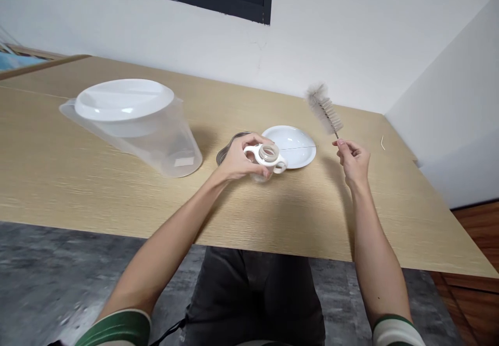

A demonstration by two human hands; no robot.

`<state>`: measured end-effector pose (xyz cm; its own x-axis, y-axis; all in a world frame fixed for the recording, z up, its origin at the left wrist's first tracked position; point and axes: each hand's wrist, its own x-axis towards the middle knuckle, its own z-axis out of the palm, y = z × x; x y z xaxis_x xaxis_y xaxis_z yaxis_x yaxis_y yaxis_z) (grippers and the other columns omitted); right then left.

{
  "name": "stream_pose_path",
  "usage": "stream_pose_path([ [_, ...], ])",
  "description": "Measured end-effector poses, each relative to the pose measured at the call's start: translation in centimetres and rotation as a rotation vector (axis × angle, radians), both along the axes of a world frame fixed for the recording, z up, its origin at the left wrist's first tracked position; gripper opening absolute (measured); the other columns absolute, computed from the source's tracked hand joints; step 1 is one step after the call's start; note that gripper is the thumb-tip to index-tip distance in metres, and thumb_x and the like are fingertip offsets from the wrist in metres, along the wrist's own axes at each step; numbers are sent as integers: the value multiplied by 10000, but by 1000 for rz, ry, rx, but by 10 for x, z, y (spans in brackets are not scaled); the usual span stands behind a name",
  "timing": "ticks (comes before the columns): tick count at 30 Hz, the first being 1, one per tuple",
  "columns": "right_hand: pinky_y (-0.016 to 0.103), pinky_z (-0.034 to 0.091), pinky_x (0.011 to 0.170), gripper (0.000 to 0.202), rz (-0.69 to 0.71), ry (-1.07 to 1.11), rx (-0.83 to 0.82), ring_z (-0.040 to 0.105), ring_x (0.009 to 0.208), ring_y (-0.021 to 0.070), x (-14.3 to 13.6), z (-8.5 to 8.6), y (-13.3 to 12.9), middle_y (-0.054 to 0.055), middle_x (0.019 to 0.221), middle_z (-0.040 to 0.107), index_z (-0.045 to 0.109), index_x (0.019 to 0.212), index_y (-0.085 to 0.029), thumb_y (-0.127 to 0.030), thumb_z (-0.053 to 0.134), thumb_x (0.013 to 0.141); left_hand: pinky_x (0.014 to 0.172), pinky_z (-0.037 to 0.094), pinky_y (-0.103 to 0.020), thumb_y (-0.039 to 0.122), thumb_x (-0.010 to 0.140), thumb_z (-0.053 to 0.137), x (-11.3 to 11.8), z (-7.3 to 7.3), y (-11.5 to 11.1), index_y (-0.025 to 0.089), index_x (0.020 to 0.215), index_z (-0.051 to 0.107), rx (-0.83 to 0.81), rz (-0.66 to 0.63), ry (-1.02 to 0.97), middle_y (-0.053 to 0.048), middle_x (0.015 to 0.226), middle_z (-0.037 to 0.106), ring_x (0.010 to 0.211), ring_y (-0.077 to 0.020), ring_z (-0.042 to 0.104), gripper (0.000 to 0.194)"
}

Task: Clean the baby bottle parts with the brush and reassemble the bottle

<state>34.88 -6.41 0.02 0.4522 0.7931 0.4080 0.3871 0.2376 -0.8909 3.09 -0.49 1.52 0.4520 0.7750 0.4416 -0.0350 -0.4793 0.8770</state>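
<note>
My left hand point(242, 160) is wrapped round a small clear baby bottle point(268, 152) with white side handles. The bottle's mouth is uncovered and faces up toward me. Out to the right, my right hand point(353, 161) pinches the thin wire stem of a bottle brush point(324, 109), its pale bristles pointing up and to the left, apart from the bottle. Just behind the bottle lies a white plate point(302, 155), with a thin dark line across it. A metal tray point(223, 155) is partly covered by my left hand.
A large translucent pitcher point(156, 143) with a white lid point(125, 99) stands on the left of the wooden table point(97, 180). A small pale bent strip point(382, 143) lies at the far right. The white wall point(331, 34) borders the table's back edge.
</note>
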Motion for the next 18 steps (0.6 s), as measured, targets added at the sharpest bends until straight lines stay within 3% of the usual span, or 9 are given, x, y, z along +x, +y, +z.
stream_pose_path([
  [3,258,265,452,486,-18,33,19,331,474,82,1,-1,1,-54,532,405,740,811,-183,-668,710,789,677,540,-328,327,361,992,13,-8,-6,167,896,728,-128,-137,6,-100,997,772,860,-245,724,618],
  [6,260,280,456,503,-31,40,10,367,492,92,3,-2,3,-42,553,441,733,815,-185,-686,704,780,652,530,-318,261,349,987,26,-16,-14,170,903,727,-226,-195,6,-91,970,771,821,-232,718,619],
  [18,268,421,519,548,-65,-24,-3,563,613,138,3,-3,4,31,697,631,755,877,-176,-712,679,792,644,540,-281,208,373,978,52,-31,-39,163,933,738,-322,-201,56,-67,959,779,834,-210,711,611],
])
